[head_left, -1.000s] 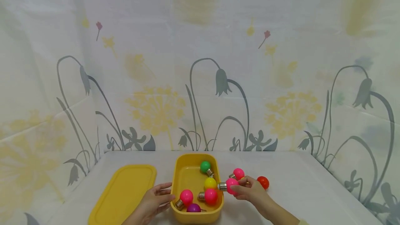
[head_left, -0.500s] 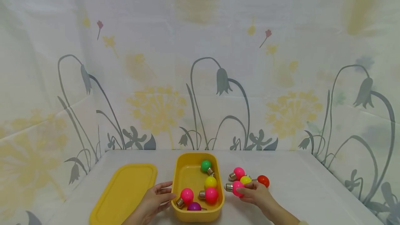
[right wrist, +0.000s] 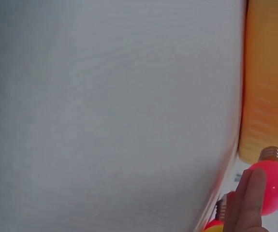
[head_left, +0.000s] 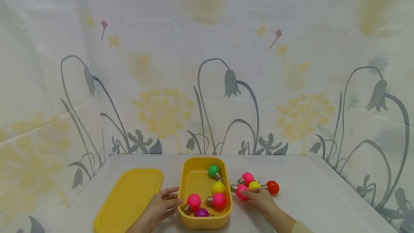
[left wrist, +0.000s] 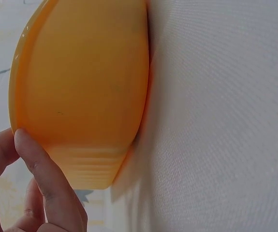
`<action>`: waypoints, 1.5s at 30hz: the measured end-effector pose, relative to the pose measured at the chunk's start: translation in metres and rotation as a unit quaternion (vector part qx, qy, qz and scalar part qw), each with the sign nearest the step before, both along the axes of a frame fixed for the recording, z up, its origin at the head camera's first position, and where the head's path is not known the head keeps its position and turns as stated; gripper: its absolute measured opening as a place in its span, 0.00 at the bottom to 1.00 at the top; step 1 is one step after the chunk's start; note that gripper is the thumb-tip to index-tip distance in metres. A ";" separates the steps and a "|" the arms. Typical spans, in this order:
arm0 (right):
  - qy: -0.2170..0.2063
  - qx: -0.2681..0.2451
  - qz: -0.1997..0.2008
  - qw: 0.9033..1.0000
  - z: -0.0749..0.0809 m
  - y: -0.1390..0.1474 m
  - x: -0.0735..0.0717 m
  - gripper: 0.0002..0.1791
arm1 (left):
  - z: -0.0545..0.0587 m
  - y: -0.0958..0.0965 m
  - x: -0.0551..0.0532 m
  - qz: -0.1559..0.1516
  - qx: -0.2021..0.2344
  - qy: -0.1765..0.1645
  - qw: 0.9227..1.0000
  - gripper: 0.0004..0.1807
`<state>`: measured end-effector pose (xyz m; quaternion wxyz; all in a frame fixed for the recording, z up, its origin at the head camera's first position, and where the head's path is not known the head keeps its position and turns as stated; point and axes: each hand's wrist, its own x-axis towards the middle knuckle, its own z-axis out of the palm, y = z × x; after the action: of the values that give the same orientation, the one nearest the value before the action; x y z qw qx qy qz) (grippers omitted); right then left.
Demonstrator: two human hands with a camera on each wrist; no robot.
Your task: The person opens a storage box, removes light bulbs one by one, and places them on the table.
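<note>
My left hand (head_left: 160,205) is at the left wall of a yellow box (head_left: 185,221), its thumb and finger pinching the rim. Inside the box lie a green bulb (head_left: 213,170), a yellow bulb (head_left: 218,187), two pink bulbs (head_left: 194,201) and a purple bulb (head_left: 201,212). Right of the box, my right hand (head_left: 263,201) holds a pink light bulb (head_left: 242,192) by its globe, with the metal base toward the box. In the right wrist view, fingers (right wrist: 256,191) lie against that pink globe (right wrist: 274,186).
Just beyond my right hand, another pink bulb (head_left: 248,178), a yellow bulb (head_left: 254,185) and a red bulb (head_left: 273,187) lie close together on the white tabletop (head_left: 310,190). A flat yellow lid (head_left: 129,197) lies left of the box.
My right hand has carried the pink bulb from the box's right rim, first rightward, then down beside the other loose bulbs. My left hand has stayed at the box.
</note>
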<state>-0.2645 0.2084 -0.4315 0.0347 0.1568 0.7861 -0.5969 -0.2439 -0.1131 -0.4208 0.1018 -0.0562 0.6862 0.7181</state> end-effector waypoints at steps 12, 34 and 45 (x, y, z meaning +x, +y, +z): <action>-0.004 -0.009 0.011 1.000 0.003 -0.010 -0.005 0.29 | 0.001 0.000 0.002 -0.009 0.007 0.005 1.000 0.31; 0.064 0.087 0.096 0.990 0.050 -0.006 -0.004 0.20 | 0.002 0.001 0.000 -0.001 -0.007 0.000 1.000 0.32; 0.081 0.109 0.159 0.978 0.073 -0.029 -0.015 0.18 | 0.001 0.000 0.001 -0.006 -0.005 0.006 1.000 0.32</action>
<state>-0.2799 0.1793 -0.3590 0.0479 -0.0164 0.8615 -0.5052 -0.2432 -0.1133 -0.4199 0.1022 -0.0483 0.6905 0.7145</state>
